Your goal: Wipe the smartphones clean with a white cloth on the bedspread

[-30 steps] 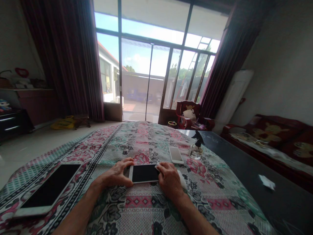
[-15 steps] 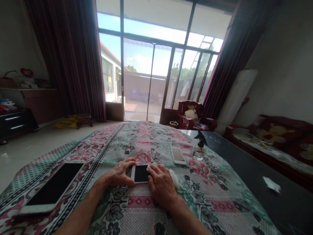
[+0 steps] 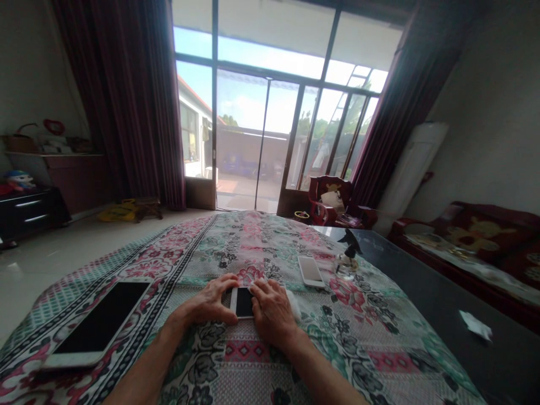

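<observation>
A white phone with a dark screen [image 3: 243, 302] lies flat on the patterned cloth [image 3: 270, 247] in front of me. My left hand [image 3: 210, 302] pinches its left end between thumb and fingers. Over most of the screen my right hand [image 3: 272, 312] presses a white wipe [image 3: 292, 304] with fingers together. Only a small strip of the screen shows between the two hands.
A large tablet with a black screen [image 3: 99, 323] lies at the left edge of the cloth. A second white phone [image 3: 311, 271] and a small glass bottle [image 3: 346, 264] sit beyond my right hand. A paper scrap [image 3: 476, 325] lies on the dark tabletop [image 3: 426, 292] at right.
My right hand has slid leftwards across the phone's screen with the wipe, covering most of it. My left hand has kept its hold on the left end.
</observation>
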`<action>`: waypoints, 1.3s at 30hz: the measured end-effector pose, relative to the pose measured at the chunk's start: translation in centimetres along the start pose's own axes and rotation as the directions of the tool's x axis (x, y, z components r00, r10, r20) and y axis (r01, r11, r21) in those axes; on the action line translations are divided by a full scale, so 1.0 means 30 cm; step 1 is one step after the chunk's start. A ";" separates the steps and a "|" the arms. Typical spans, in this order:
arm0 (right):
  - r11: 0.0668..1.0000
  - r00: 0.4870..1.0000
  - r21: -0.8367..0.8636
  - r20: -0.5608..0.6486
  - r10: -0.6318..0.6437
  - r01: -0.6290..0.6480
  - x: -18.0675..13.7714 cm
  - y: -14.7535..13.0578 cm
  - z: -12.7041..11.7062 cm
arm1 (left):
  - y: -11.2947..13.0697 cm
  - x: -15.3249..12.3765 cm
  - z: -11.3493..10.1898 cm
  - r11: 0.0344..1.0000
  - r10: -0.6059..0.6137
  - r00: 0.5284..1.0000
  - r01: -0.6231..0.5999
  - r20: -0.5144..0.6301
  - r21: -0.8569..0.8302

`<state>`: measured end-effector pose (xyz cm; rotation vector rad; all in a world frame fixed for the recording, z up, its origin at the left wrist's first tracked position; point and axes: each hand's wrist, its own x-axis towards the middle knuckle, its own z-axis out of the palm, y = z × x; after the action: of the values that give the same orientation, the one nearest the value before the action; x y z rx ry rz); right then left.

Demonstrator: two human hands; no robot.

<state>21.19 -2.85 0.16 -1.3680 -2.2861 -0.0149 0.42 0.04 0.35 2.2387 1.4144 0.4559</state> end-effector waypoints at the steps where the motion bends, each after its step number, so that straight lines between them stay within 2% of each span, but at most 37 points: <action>1: 1.000 1.000 -0.001 0.004 0.008 -0.007 0.008 -0.006 0.003 | -0.003 0.002 0.002 1.000 0.012 1.000 -0.012 -0.006 -0.003; 5: 1.000 1.000 0.019 0.000 -0.013 0.013 0.009 -0.023 0.010 | -0.010 0.007 0.007 0.999 0.041 0.999 -0.041 -0.022 -0.012; 11: 0.992 0.995 0.078 0.006 -0.103 0.103 -0.056 -0.046 -0.012 | -0.009 0.006 0.008 0.999 0.049 0.998 -0.049 -0.034 -0.001; 20: 0.980 0.982 0.101 0.064 -0.180 0.173 -0.139 -0.056 -0.065 | 0.005 -0.004 -0.002 1.000 0.011 1.000 -0.011 -0.009 0.002; 27: 0.986 0.989 0.108 0.061 -0.138 0.131 -0.072 -0.017 -0.069 | 0.004 -0.004 -0.003 1.000 0.015 1.000 -0.015 -0.008 -0.018; 34: 0.994 0.995 0.066 0.036 -0.088 0.086 0.019 -0.002 -0.012 | -0.016 0.005 0.008 0.998 0.043 0.999 -0.043 -0.013 -0.034; 39: 0.994 0.995 0.053 0.029 -0.093 0.092 0.024 -0.005 0.010 | -0.029 0.009 0.015 0.999 0.040 0.999 -0.040 -0.014 -0.021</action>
<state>20.67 -2.25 0.23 -1.2441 -2.3575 0.0357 0.09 0.51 -0.50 2.2541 1.3675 0.4978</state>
